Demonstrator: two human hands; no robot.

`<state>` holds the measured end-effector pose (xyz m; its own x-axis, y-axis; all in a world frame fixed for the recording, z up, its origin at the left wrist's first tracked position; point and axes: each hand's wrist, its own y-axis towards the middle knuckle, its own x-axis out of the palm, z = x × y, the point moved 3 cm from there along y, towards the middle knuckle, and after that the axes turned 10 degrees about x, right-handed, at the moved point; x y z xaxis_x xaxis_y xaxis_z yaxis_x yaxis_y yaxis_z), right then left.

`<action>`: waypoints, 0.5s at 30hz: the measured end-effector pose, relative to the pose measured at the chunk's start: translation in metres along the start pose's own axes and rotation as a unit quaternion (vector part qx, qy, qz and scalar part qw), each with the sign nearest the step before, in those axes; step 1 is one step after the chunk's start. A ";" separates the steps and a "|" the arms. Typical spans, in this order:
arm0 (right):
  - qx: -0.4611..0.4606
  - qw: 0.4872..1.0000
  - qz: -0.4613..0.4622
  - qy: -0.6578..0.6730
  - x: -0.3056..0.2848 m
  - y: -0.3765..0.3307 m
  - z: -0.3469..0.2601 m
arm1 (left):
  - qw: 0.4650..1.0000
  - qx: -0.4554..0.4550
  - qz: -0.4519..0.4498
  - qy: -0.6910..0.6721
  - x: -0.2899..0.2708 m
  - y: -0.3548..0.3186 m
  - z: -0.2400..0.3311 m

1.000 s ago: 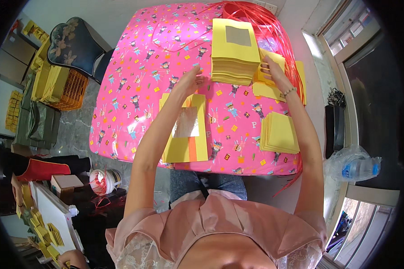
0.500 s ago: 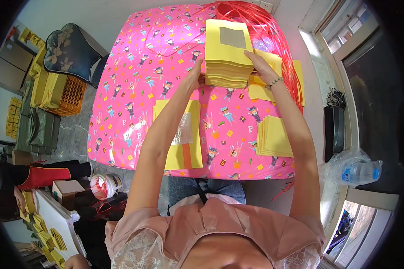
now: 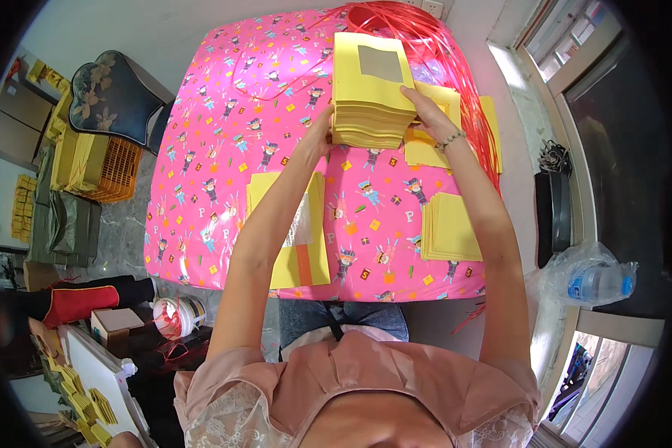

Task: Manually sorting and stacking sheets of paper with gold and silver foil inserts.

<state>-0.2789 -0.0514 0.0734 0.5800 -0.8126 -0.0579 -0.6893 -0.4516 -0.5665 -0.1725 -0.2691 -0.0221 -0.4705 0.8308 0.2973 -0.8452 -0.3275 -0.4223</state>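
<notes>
Yellow paper stack point(image 3: 369, 89) being squared between two hands.
Left hand point(image 3: 319, 134) and right hand point(image 3: 424, 112) are pressing its opposite sides, fingers closed against the edges, lifting it clear of the pink table point(image 3: 224, 134).

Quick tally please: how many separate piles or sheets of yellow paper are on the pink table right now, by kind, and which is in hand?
Thick yellow stack, held between left hand and right hand: 1
Thin yellow piles lying flat (right, behind the right hand): 2
Yellow sheets with orange strip: 1
Total: 4

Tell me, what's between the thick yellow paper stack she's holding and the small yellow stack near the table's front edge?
Head view: loose yellow sheets and pink patterned tablecloth.
</notes>
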 end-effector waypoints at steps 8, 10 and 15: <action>-0.013 0.999 -0.014 -0.029 0.015 -0.004 -0.005 | 0.998 0.022 0.051 -0.031 -0.001 -0.010 -0.011; -0.010 0.999 -0.004 -0.032 -0.004 -0.001 0.007 | 0.998 0.022 0.065 -0.012 0.028 -0.030 -0.008; -0.018 0.999 -0.008 -0.025 0.006 -0.025 0.014 | 0.996 0.000 0.065 -0.058 0.042 -0.086 0.011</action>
<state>-0.2520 -0.0396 0.0761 0.6116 -0.7861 -0.0899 -0.6941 -0.4786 -0.5377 -0.1224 -0.2112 0.0364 -0.6025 0.7236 0.3368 -0.7749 -0.4291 -0.4641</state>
